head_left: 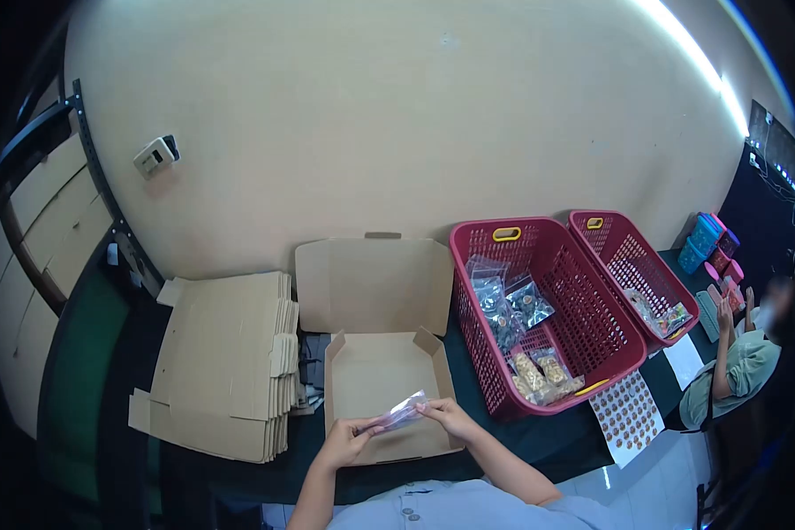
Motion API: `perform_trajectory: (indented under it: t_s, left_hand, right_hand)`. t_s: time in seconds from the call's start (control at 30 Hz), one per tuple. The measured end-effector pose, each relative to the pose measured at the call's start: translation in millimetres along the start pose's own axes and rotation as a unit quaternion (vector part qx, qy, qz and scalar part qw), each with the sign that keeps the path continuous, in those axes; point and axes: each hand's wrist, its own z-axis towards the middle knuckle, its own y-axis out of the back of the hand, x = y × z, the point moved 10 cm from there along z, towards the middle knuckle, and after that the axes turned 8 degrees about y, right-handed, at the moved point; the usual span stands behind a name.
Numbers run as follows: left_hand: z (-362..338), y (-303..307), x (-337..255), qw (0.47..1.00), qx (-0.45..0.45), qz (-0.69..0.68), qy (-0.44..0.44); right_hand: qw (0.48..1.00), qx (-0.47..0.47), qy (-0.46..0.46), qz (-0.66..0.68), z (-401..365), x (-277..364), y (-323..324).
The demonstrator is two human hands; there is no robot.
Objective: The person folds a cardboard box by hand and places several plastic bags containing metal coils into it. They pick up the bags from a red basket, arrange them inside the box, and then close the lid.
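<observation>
A small clear plastic packet point(403, 412) with a pinkish-purple tint is stretched between my two hands; its contents are too small to make out. My left hand point(348, 440) pinches its left end. The fingers of my right hand point(449, 418) are closed on its right end. Below the packet lies an open cardboard box point(355, 375) with its lid point(375, 287) raised against the wall. The bottom of the box shows bare around my hands.
Flattened cardboard boxes point(225, 353) are stacked at left. On the right, one maroon basket point(583, 300) holds clear bags point(499, 305) and packs of pale pieces point(539, 375). A second basket point(623, 243) stands beyond, near a sticker sheet point(627, 420) and another person point(738, 375).
</observation>
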Motion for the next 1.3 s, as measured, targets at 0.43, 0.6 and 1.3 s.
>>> perform_trajectory:
  t_s: [0.43, 0.6, 1.3]
  left_hand:
    - [8.0, -34.3, 1.7, 0.996, 0.033, -0.064, -0.051]
    - [12.3, -40.8, 18.5, 0.957, -0.123, -0.252, -0.075]
    - [4.3, -17.8, 20.7, 0.980, -0.047, -0.195, -0.007]
  right_hand:
    - [0.946, -0.080, 0.245, -0.197, -13.8, 69.0, -33.5]
    - [0.933, -0.071, 0.272, -0.225, -11.5, 64.7, -41.3]
    - [1.000, 0.017, 0.007, -0.017, -6.5, 7.3, -10.5]
